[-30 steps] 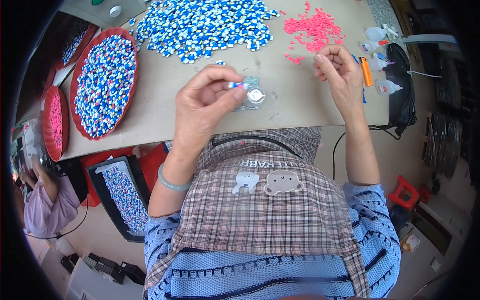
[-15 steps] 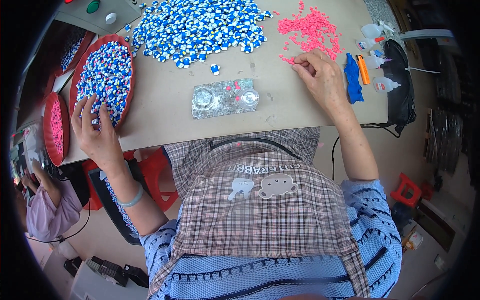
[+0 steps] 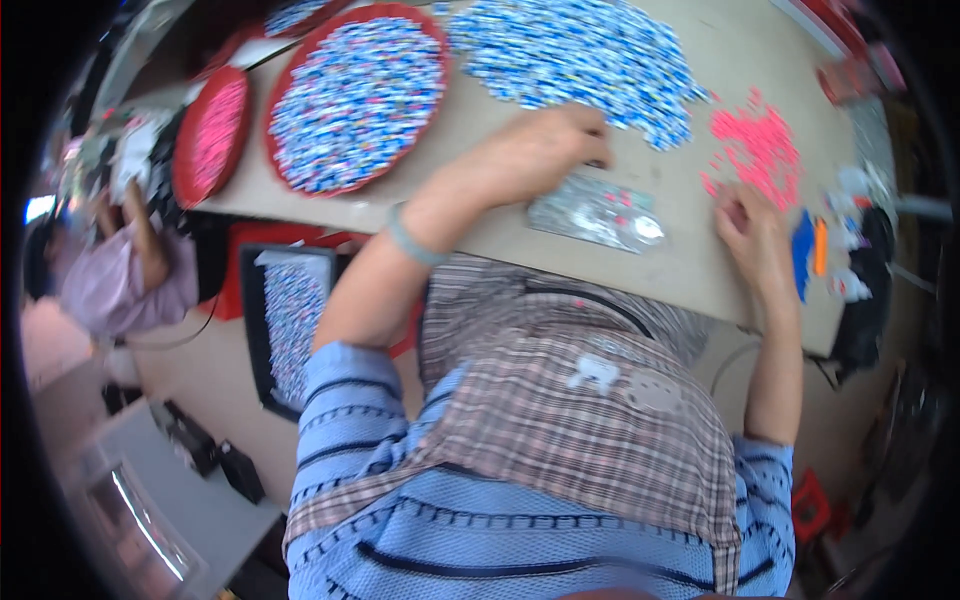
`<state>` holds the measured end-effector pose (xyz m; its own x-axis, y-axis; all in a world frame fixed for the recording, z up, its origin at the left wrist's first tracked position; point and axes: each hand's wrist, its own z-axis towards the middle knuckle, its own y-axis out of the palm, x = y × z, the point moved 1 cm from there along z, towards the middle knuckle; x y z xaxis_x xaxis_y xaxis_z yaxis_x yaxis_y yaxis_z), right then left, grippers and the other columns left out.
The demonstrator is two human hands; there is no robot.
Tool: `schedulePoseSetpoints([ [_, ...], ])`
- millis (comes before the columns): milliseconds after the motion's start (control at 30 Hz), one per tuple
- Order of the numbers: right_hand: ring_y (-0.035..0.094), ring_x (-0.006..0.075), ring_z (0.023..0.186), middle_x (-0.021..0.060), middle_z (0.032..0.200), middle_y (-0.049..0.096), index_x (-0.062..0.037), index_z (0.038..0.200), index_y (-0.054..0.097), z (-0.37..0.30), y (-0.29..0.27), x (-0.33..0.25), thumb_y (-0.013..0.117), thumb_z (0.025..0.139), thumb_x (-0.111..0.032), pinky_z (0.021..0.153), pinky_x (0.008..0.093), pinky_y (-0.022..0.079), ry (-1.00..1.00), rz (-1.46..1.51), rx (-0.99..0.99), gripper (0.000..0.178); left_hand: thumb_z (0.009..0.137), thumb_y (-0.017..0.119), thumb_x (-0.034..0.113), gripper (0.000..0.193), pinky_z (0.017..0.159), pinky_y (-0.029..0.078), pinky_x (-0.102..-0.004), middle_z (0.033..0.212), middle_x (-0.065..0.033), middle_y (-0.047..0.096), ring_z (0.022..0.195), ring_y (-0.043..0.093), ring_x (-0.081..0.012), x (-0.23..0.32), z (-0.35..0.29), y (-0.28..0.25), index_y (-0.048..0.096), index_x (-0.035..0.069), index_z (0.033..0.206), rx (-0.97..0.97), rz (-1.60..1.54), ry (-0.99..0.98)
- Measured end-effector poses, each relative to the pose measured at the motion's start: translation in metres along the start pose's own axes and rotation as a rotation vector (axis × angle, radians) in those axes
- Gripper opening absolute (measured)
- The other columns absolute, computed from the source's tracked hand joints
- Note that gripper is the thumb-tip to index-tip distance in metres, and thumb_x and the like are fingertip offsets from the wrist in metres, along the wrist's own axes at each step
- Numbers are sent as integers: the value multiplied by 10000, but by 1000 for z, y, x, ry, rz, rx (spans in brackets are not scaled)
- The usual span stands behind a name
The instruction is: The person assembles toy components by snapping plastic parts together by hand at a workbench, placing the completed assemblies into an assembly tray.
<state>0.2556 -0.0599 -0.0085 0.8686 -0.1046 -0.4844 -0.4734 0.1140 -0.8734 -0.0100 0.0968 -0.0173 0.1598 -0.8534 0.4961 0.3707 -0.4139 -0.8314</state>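
My left hand (image 3: 548, 146) is bent over the near edge of the pile of small blue-and-white pieces (image 3: 585, 60). Its fingers are curled together and smeared by motion, and what they hold, if anything, is hidden. Just below it lies a shiny flat plate (image 3: 585, 212) carrying a clear round dish (image 3: 646, 231) and a few pink pieces. At the near side of the scattered small pink pieces (image 3: 765, 155), my right hand (image 3: 752, 228) has thumb and fingers pinched together; whatever is between them is too small to make out.
A red scalloped tray (image 3: 440, 95) full of blue-and-white pieces stands at left, beside a smaller red tray (image 3: 181, 165) of pink ones. At right are a blue strip (image 3: 802, 255), an orange lighter (image 3: 820, 246) and small bottles (image 3: 850, 287). Another person (image 3: 135, 250) sits far left.
My left hand has left the red tray and come right, over the table near the blue-and-white pile. My right hand stays by the pink pieces. The whole view has turned and shifted left.
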Motion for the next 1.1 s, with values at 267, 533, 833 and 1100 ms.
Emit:
schedulePoseSetpoints([
  [267,541,193,636,100,785,556,30,853,546,-4,-3,-11,653,809,30,599,323,460,-1,57,-22,116,834,584,53,139,767,524,-417,965,-73,616,964,639,-270,-2,4,3,703,75,901,5,54,-44],
  [533,576,245,676,117,778,544,15,846,519,-9,-6,-15,620,807,44,618,343,470,-47,-73,8,112,874,589,31,150,807,538,-281,1024,-70,608,910,616,-161,12,-10,-17,674,18,996,337,-621,-281],
  [833,592,71,723,8,816,599,-5,887,583,-6,12,-9,636,867,7,641,227,506,110,699,-17,58,913,602,31,140,725,517,-242,996,-73,656,805,632,-120,35,-34,-4,669,-24,1022,456,-1160,-472],
  [1100,606,81,693,19,814,611,-8,910,607,-7,10,-13,645,895,-8,624,227,530,192,1072,-136,41,925,590,15,169,712,514,-234,954,-83,669,786,626,-106,52,-23,10,670,-32,1065,445,-1270,-521],
])
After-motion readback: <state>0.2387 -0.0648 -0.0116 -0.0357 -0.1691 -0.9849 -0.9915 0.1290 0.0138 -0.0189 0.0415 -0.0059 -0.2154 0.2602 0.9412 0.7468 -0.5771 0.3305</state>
